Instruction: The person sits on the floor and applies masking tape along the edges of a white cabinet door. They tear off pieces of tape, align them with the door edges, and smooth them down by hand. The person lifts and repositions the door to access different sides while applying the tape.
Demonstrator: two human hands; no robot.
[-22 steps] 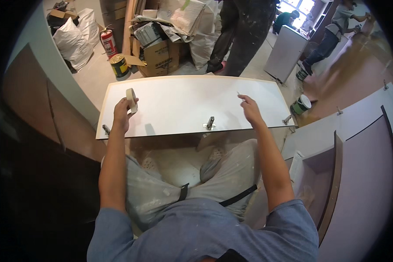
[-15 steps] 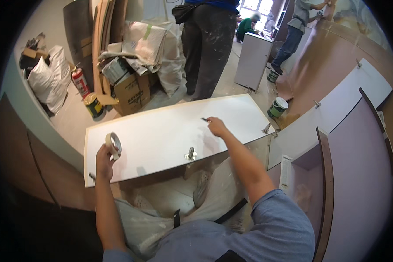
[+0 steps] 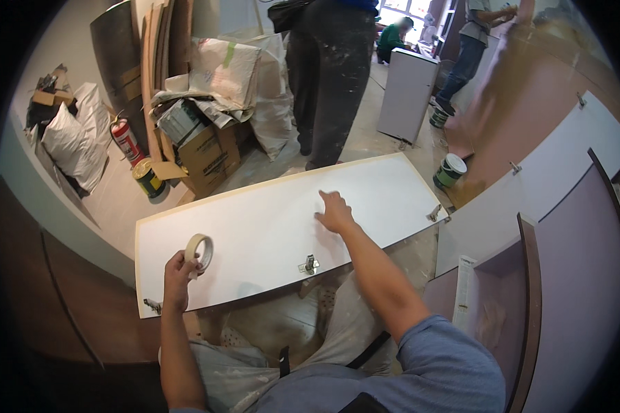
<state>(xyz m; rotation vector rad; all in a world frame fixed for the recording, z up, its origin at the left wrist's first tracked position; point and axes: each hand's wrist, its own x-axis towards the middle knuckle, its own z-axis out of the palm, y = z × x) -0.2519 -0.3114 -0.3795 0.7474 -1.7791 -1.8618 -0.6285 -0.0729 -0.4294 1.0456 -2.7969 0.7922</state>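
A white cabinet door panel (image 3: pixel 269 227) lies flat in front of me, with pale tape along its far and left edges. My left hand (image 3: pixel 178 275) grips a roll of masking tape (image 3: pixel 190 256) upright above the panel's left part. Over the middle of the panel is my right hand (image 3: pixel 335 212), its index finger and thumb apart and the other fingers curled. Whatever those curled fingers hold is hidden. Metal hinges sit along the panel's near edge, one at the middle (image 3: pixel 310 264) and one at the right (image 3: pixel 434 213).
Beyond the panel stands a person in dark trousers (image 3: pixel 331 76). A fire extinguisher (image 3: pixel 125 140), a tin (image 3: pixel 147 177) and a cardboard box (image 3: pixel 210 158) are at the far left. A paint bucket (image 3: pixel 450 171) and more hinged panels (image 3: pixel 530 189) lie to the right.
My left hand has moved slightly right and lower with the tape roll. The small dark tool seen in my right hand no longer shows, and that hand's index finger and thumb have spread.
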